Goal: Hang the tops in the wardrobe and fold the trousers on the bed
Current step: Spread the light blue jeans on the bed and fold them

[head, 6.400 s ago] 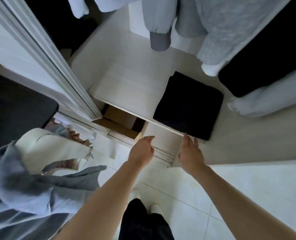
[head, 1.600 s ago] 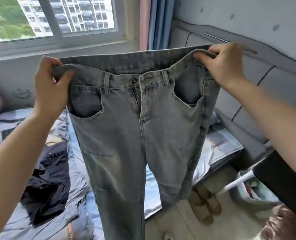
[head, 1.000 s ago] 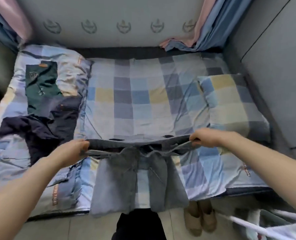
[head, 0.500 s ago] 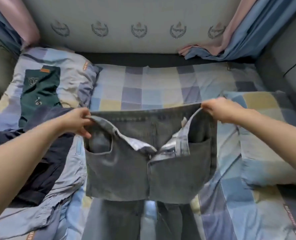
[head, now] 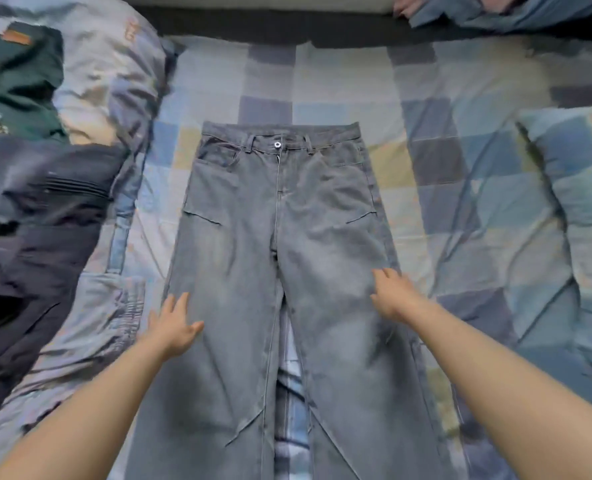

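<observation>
Grey jeans [head: 280,244] — flat, front up, mid-bed [head: 426,140], waistband farthest from the person; likely heavy, limp denim, best taken at waistband corners or outer seams — left hand [head: 173,327] and right hand [head: 393,296] open, each grip empty.

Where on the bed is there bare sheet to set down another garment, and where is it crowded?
Bare checked sheet lies between the spread jeans and the pillow, and beyond the waistband toward the headboard edge. The left side is crowded: dark clothes are heaped there. Both hands, left hand and right hand, are open at the jeans' outer edges.
</observation>
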A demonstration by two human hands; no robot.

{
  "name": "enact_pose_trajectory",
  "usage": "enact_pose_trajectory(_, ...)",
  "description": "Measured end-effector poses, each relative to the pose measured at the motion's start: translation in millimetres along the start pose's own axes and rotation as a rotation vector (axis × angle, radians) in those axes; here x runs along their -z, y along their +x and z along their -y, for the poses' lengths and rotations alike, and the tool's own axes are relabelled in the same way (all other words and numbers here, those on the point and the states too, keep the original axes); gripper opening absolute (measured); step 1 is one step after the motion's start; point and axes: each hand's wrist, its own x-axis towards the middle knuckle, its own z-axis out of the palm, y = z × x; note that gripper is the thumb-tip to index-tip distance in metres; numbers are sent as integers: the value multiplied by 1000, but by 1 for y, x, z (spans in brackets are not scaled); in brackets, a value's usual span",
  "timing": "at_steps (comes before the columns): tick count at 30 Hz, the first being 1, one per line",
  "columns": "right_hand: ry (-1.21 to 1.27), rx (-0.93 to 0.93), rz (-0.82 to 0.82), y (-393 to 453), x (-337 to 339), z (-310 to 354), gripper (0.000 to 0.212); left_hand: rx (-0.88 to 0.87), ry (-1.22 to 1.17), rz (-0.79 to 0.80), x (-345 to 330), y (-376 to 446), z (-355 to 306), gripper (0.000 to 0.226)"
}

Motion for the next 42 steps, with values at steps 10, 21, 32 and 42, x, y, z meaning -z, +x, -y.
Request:
enact_pose_trajectory(10,505,-513,-282,-11,-100,-22,66,310,-342,-271,-71,-27,56,36)
enact_pose_trajectory(21,201,27,-573,-62,-129,27,40,347,-594,-263,-94,-67,107,31)
enact_pose_trajectory(32,1019,-59,239,-163,-243,169,20,306,-713,276,-178,-200,207,13)
enact_pose_trajectory(42,832,-40,393,-258,-309,137,19,302,-542,345,-193,-253,253,37)
